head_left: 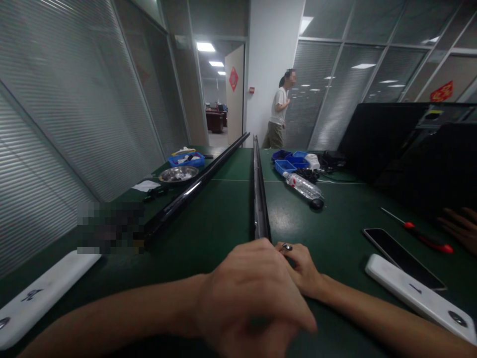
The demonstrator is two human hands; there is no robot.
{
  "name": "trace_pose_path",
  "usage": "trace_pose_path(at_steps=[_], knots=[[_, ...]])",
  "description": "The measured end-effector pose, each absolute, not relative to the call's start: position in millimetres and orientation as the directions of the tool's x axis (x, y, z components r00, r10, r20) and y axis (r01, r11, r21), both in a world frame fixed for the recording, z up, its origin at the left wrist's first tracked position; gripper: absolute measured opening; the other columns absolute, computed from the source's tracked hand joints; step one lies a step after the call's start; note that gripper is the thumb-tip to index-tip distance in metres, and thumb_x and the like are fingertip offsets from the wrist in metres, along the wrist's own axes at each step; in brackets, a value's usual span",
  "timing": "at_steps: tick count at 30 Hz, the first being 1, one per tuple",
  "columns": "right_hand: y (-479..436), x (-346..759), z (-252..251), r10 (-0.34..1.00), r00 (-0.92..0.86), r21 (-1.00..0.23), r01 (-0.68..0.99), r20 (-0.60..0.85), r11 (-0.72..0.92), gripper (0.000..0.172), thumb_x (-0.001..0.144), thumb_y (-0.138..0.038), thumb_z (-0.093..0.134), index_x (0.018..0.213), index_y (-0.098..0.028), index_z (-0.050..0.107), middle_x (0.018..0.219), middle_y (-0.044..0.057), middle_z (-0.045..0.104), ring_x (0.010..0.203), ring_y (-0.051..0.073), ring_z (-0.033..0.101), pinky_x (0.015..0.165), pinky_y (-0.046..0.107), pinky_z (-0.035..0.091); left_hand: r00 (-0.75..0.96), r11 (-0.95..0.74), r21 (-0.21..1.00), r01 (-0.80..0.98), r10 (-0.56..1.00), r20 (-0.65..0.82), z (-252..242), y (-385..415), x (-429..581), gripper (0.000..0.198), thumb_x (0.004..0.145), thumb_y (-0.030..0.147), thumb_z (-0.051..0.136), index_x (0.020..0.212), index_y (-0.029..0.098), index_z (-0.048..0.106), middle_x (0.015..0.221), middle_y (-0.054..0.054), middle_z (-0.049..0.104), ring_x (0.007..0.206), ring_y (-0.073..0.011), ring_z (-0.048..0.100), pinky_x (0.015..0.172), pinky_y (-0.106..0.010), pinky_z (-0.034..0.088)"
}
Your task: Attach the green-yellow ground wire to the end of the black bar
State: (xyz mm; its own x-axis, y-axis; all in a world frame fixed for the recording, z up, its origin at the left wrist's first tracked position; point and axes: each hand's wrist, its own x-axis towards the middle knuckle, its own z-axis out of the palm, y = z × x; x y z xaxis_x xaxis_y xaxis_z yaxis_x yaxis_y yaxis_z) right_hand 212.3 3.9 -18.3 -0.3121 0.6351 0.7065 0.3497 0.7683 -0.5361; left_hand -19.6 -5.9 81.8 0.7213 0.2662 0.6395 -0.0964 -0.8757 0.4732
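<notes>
My left hand (253, 293) is nearest the camera, slightly blurred, its fingers curled in and its thumb pointing right. Behind it lies my right hand (301, 266), a ring on one finger; its bent fingers are partly hidden by my left hand. Both are at the near end of a long glossy black strip (260, 194), which runs away from me along the green table (227, 214). What either hand grips is hidden. To the left, a second long black strip (194, 189) slants across the table.
A phone (402, 256), a white marked slab (421, 293) and a red-and-black screwdriver (425, 236) lie right, near another person's hand (460, 226). Another white slab (48, 293) lies left. Farther back are a metal bowl (179, 174), blue trays (290, 161), a bottle (303, 186) and a walking person (278, 107).
</notes>
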Motion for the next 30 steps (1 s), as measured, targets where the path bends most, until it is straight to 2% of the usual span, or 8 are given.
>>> trace_pose_path(at_steps=[1, 2, 4, 6, 9, 12, 19, 30], knots=[[4, 212, -18, 0.626, -0.302, -0.521, 0.361, 0.72, 0.773, 0.026, 0.106, -0.021, 0.049, 0.087, -0.019, 0.067, 0.072, 0.002, 0.069, 0.058, 0.015, 0.066, 0.057, 0.025, 0.048, 0.646, -0.869, 0.466, -0.165, 0.262, 0.717, 72, 4, -11, 0.014, 0.097, 0.024, 0.053, 0.1, 0.027, 0.066, 0.08, -0.002, 0.071, 0.075, -0.0183, 0.066, 0.078, -0.037, 0.054], [4, 211, -18, 0.625, -0.292, -0.516, 0.373, 0.724, 0.771, 0.026, 0.106, -0.02, 0.05, 0.086, -0.019, 0.067, 0.072, 0.002, 0.069, 0.057, 0.014, 0.066, 0.057, 0.025, 0.048, 0.606, -0.858, 0.496, -0.131, 0.326, 0.725, 61, 14, -5, 0.015, 0.098, 0.018, 0.049, 0.102, 0.024, 0.063, 0.085, -0.003, 0.07, 0.081, -0.0181, 0.066, 0.081, -0.036, 0.053], [3, 211, -17, 0.649, -0.286, -0.529, 0.397, 0.705, 0.75, 0.026, 0.106, -0.017, 0.05, 0.085, -0.018, 0.067, 0.071, 0.002, 0.069, 0.057, 0.013, 0.066, 0.057, 0.024, 0.048, 0.608, -0.804, 0.593, 0.041, 0.492, 0.624, 39, 35, 0, 0.015, 0.101, 0.017, 0.046, 0.102, 0.019, 0.061, 0.092, -0.006, 0.067, 0.088, -0.0186, 0.063, 0.083, -0.034, 0.05], [3, 210, -16, 0.666, -0.289, -0.54, 0.409, 0.688, 0.735, 0.025, 0.105, -0.016, 0.051, 0.086, -0.017, 0.068, 0.07, 0.001, 0.069, 0.055, 0.013, 0.064, 0.057, 0.023, 0.047, 0.658, -0.772, 0.612, 0.171, 0.552, 0.512, 21, 50, -4, 0.013, 0.101, 0.019, 0.047, 0.104, 0.018, 0.06, 0.098, -0.006, 0.066, 0.095, -0.02, 0.061, 0.091, -0.036, 0.046], [2, 210, -16, 0.664, -0.298, -0.532, 0.418, 0.686, 0.737, 0.024, 0.104, -0.015, 0.052, 0.086, -0.017, 0.069, 0.069, 0.001, 0.069, 0.054, 0.012, 0.064, 0.057, 0.023, 0.046, 0.844, -0.819, 0.553, 0.153, 0.399, 0.358, 9, 62, -9, 0.013, 0.099, 0.02, 0.052, 0.108, 0.018, 0.06, 0.104, -0.006, 0.066, 0.101, -0.0208, 0.059, 0.098, -0.038, 0.041], [2, 210, -17, 0.654, -0.304, -0.519, 0.42, 0.692, 0.744, 0.025, 0.104, -0.014, 0.052, 0.084, -0.017, 0.067, 0.07, 0.001, 0.07, 0.056, 0.012, 0.065, 0.058, 0.022, 0.047, 0.923, -0.858, 0.502, 0.109, 0.274, 0.269, 9, 65, -9, 0.01, 0.099, 0.022, 0.051, 0.102, 0.017, 0.06, 0.098, -0.005, 0.066, 0.098, -0.0208, 0.059, 0.099, -0.038, 0.038], [2, 210, -15, 0.65, -0.291, -0.513, 0.426, 0.702, 0.745, 0.027, 0.104, -0.015, 0.051, 0.082, -0.018, 0.066, 0.071, 0.002, 0.07, 0.057, 0.013, 0.066, 0.058, 0.023, 0.047, 0.925, -0.839, 0.529, 0.125, 0.292, 0.245, 10, 67, -5, 0.015, 0.102, 0.023, 0.048, 0.097, 0.018, 0.061, 0.094, -0.004, 0.065, 0.097, -0.0206, 0.057, 0.095, -0.036, 0.037], [2, 211, -17, 0.673, -0.344, -0.524, 0.436, 0.654, 0.732, 0.023, 0.104, -0.018, 0.054, 0.085, -0.017, 0.067, 0.072, 0.002, 0.07, 0.059, 0.013, 0.065, 0.061, 0.023, 0.047, 0.931, -0.843, 0.528, 0.104, 0.269, 0.245, 8, 69, -5, 0.013, 0.102, 0.02, 0.049, 0.094, 0.018, 0.059, 0.092, -0.003, 0.063, 0.094, -0.0197, 0.055, 0.091, -0.034, 0.04]])
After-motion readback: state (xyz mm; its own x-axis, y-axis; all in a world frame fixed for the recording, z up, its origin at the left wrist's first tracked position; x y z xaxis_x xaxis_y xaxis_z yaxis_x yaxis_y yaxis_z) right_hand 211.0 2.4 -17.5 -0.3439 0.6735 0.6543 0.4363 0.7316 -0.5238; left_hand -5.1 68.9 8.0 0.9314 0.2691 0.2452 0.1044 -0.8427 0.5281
